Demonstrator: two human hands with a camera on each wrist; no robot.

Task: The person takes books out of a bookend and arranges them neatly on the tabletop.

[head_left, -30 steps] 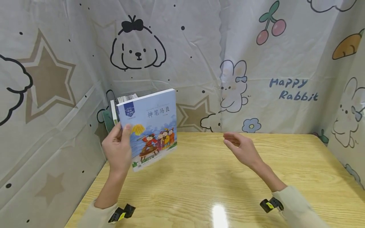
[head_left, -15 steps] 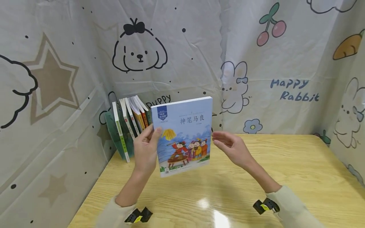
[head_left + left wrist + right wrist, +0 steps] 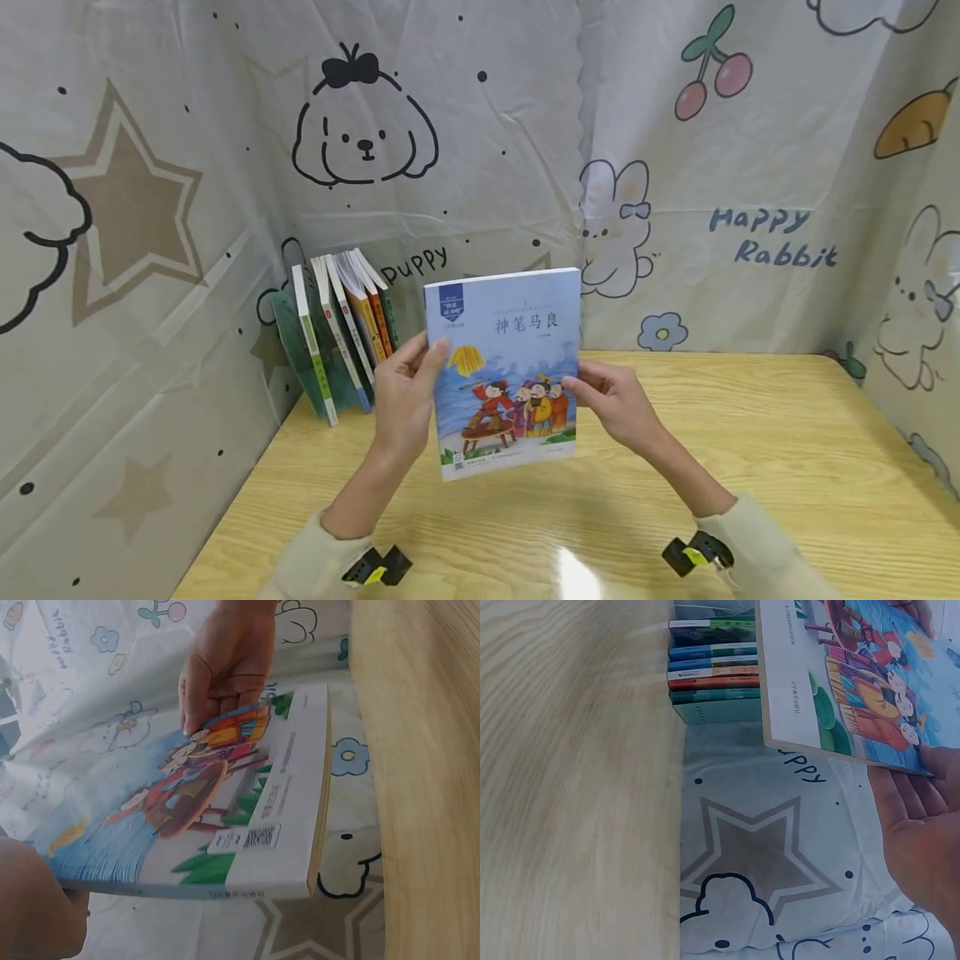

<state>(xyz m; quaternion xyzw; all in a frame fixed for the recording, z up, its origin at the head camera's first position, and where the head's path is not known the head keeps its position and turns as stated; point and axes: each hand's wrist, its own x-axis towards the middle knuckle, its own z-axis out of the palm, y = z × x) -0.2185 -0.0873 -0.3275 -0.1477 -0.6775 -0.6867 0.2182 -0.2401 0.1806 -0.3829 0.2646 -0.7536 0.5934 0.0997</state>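
Note:
A blue picture book (image 3: 506, 375) with cartoon figures and Chinese characters on its cover is held up above the table, front cover toward me. My left hand (image 3: 405, 400) grips its left edge, thumb on the cover and fingers behind. On the opposite edge, my right hand (image 3: 615, 404) pinches the book, its thumb tip on the cover. In the right wrist view the right hand (image 3: 922, 817) has its fingers under the book (image 3: 870, 682). The left wrist view shows the book's spine side and bottom corner, with the left hand (image 3: 37, 900) at the lower left.
Several books (image 3: 348, 325) stand leaning in a row in a green bookend (image 3: 296, 358) at the table's back left. Patterned cloth (image 3: 510, 125) walls the wooden table (image 3: 712, 450) at the back and sides. A wristband device is on each sleeve.
The left hand has carried the book rightward from in front of the book row to the middle, uncovering the row. The right hand has come to the book's right edge and taken hold.

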